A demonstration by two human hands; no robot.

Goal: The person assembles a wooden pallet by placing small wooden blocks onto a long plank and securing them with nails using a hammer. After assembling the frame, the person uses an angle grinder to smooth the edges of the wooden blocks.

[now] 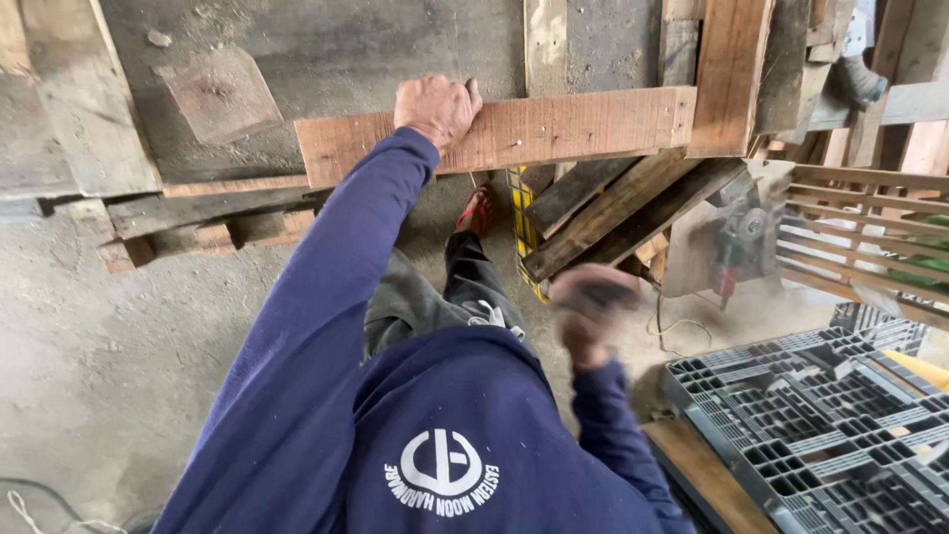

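My left hand (436,105) reaches out in a blue sleeve and rests on the upper edge of a reddish wooden plank (554,129). Its fingers curl over the top. The plank lies level across a pile of older boards (613,203). My right hand (589,312) is low and close to my body, blurred by motion. It is closed around a small dark object that I cannot identify. My foot in a red sandal (477,210) stands on the concrete floor just below the plank.
Black plastic pallets (811,425) are stacked at lower right, and a wooden slatted pallet (870,222) sits behind them. A power saw (736,242) lies in sawdust beside the board pile. Weathered planks (198,213) lie at left on the grey concrete floor (119,346).
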